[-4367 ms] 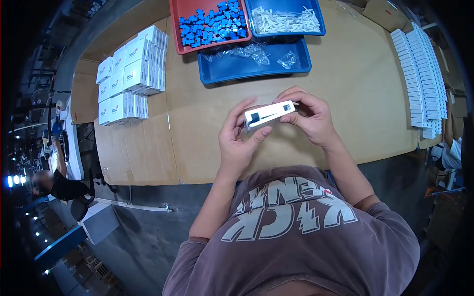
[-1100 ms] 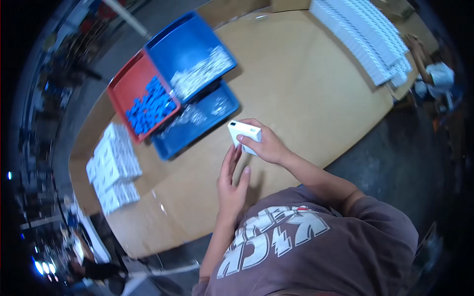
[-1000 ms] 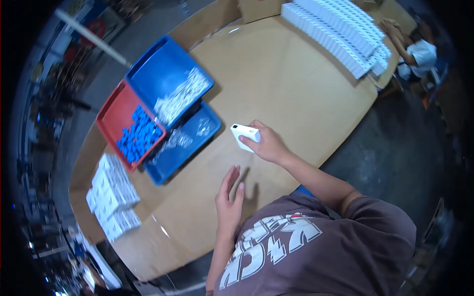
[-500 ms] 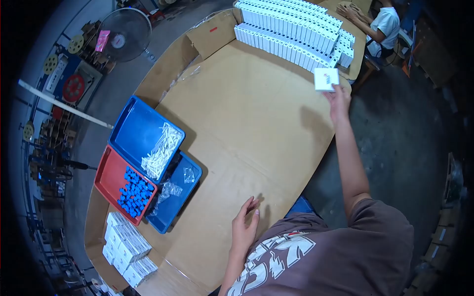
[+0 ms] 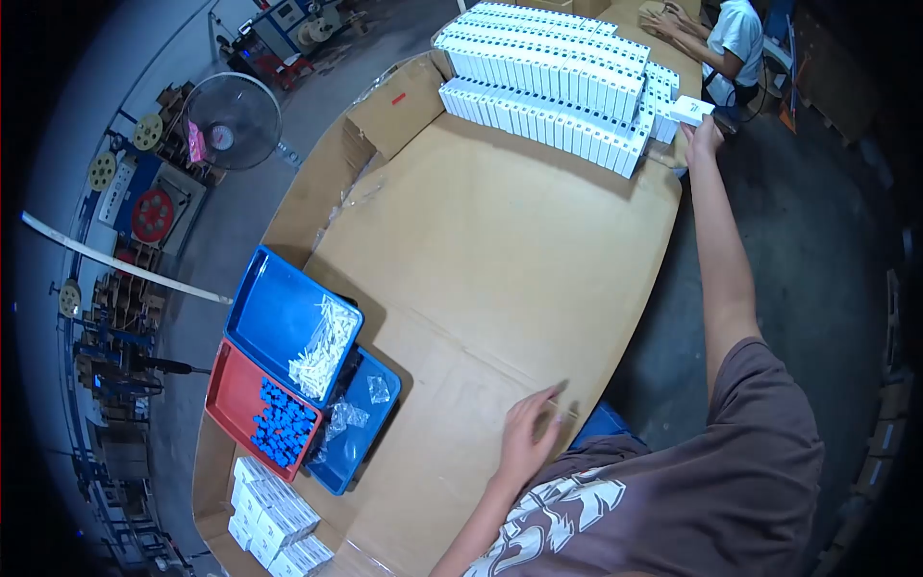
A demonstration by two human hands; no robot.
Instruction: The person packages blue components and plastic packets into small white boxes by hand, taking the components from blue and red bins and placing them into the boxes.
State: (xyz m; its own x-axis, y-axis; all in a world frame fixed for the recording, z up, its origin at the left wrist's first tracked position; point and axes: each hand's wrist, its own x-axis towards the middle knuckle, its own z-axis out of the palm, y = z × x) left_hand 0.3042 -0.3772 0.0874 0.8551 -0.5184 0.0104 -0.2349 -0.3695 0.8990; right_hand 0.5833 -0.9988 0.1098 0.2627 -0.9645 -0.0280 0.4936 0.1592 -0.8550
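At the far right corner of the table, my right hand (image 5: 705,140) grips a small white box (image 5: 690,111). The arm is stretched out, and the box is held beside the right end of the stacked rows of white boxes (image 5: 548,82). My left hand (image 5: 528,435) hovers near the table's front edge, close to my body. Its fingers are apart and nothing is in them. The cardboard-covered table (image 5: 461,260) spreads between the two hands.
On the left stand a blue tray (image 5: 264,308) of white sticks, a red tray (image 5: 231,389) of blue pieces and a lower blue tray (image 5: 370,423) with clear bags. White packs (image 5: 274,514) lie nearest me. Another person (image 5: 735,43) sits beyond the far right corner.
My right hand has carried the white box farther away and to the right, up to the end of the stacked rows. The camera view has shifted; my left hand remains near the front edge.
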